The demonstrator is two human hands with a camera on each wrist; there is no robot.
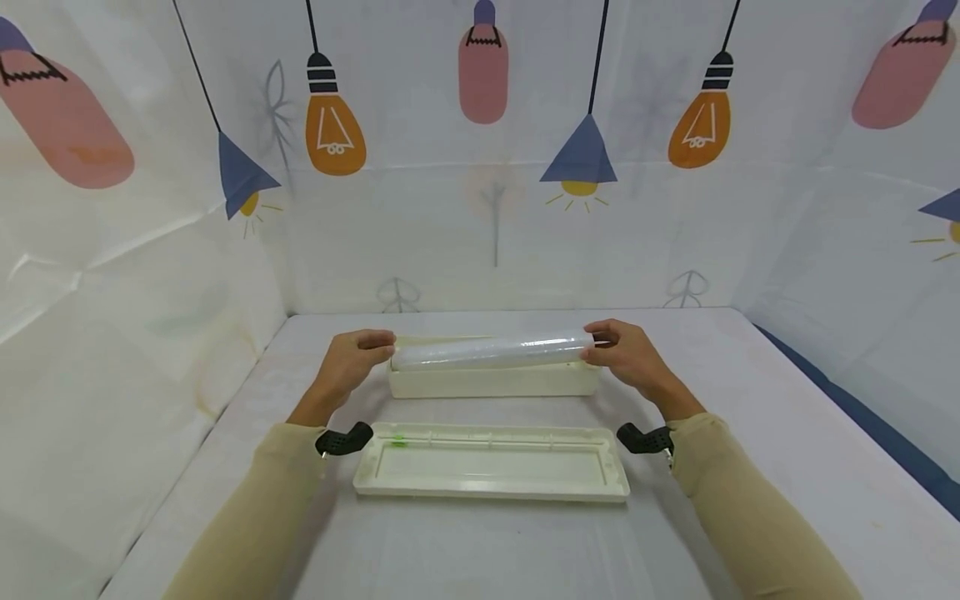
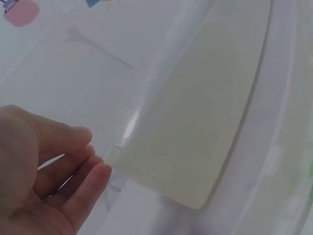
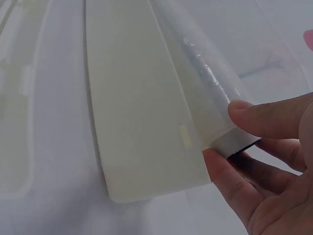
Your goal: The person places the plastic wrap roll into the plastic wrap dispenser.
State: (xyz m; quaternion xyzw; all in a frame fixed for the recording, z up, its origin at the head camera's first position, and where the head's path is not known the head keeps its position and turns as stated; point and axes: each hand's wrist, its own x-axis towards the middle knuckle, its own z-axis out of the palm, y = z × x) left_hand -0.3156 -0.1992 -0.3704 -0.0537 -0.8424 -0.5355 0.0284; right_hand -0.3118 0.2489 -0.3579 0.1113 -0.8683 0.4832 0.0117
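Note:
A shiny roll of plastic wrap (image 1: 495, 349) lies slanted over a long cream box (image 1: 495, 383), its right end raised above the rim. My right hand (image 1: 628, 354) grips that raised end. In the right wrist view the thumb (image 3: 244, 115) presses on top of the roll while the fingers curl below. At the roll's left end is my left hand (image 1: 351, 360), fingers loosely bent. The left wrist view shows its fingertips (image 2: 103, 172) at the box's end corner, with nothing visible between them. A cream lid (image 1: 491, 471) rests on the table in front of the box, inner side up.
The table (image 1: 750, 500) wears a white cover. White sheets printed with lamps and bulbs hang at the back (image 1: 420, 233) and both sides. A dark blue strip (image 1: 862, 408) runs along the right edge. Black straps (image 1: 345, 438) sit at both wrists.

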